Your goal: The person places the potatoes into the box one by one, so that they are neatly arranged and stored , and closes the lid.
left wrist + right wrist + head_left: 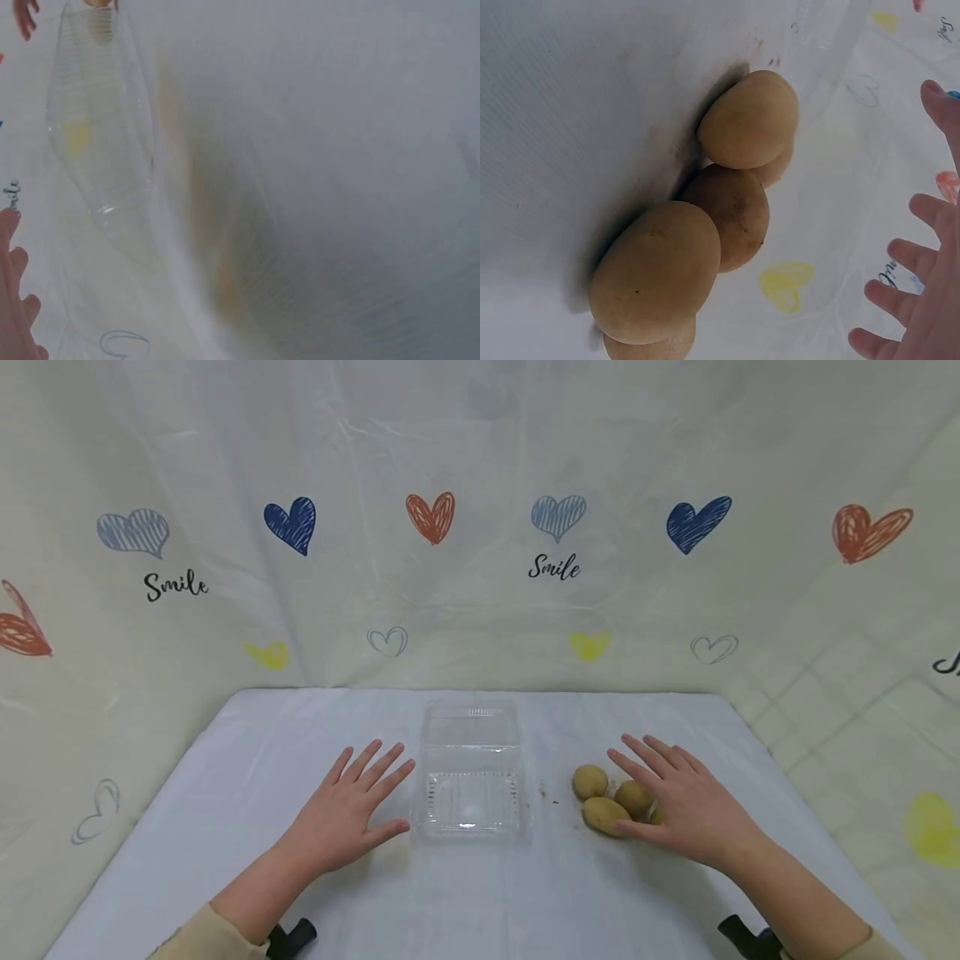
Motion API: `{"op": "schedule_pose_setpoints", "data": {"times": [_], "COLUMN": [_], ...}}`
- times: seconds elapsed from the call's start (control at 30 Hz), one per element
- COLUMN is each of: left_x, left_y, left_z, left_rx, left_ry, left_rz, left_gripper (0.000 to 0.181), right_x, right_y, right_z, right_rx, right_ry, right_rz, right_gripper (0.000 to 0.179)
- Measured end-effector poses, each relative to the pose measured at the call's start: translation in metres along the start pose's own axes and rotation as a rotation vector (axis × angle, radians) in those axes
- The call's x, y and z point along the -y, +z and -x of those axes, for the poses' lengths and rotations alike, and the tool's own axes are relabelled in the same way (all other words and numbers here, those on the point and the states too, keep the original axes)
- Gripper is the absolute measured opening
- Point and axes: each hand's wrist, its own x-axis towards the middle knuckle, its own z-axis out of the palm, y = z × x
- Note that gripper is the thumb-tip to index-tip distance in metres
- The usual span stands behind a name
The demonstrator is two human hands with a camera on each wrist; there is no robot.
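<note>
An open clear plastic box [471, 837] with a hinged lid [471, 722] folded back stands at the middle of the table. To its left hovers my left hand [347, 817], fingers spread and straight, palm down, holding nothing. On the right side several potatoes [602, 816] lie in a loose cluster. Over their right edge is my right hand [693, 814], also spread and holding nothing; it hides part of the group in the head view. The right wrist view shows the potatoes [656, 270] close up, with the fingers [911, 262] apart from them.
A white cloth [495, 910] covers the table. Small brown crumbs [555, 802] lie between box and potatoes. Behind and at the sides hangs a pale curtain [480, 443] printed with hearts and "Smile". Dark wrist mounts [292, 937] show under both forearms.
</note>
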Motion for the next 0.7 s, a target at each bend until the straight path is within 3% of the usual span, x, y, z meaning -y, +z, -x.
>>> {"op": "schedule_pose_setpoints", "data": {"times": [0.37,0.7], "left_x": [0.005,0.006], "left_y": [0.006,0.017], "left_z": [-0.007,-0.017], "left_rx": [0.097,0.148], "left_ry": [-0.018,0.007], "left_rz": [0.064,0.075], "left_gripper": [0.08,0.078], "right_x": [0.004,0.011], "right_y": [0.01,0.022], "right_z": [-0.002,-0.01], "right_rx": [0.112,0.159], "right_ry": [0.043,-0.027], "right_rz": [-0.063,-0.015], "right_gripper": [0.079,0.061]}}
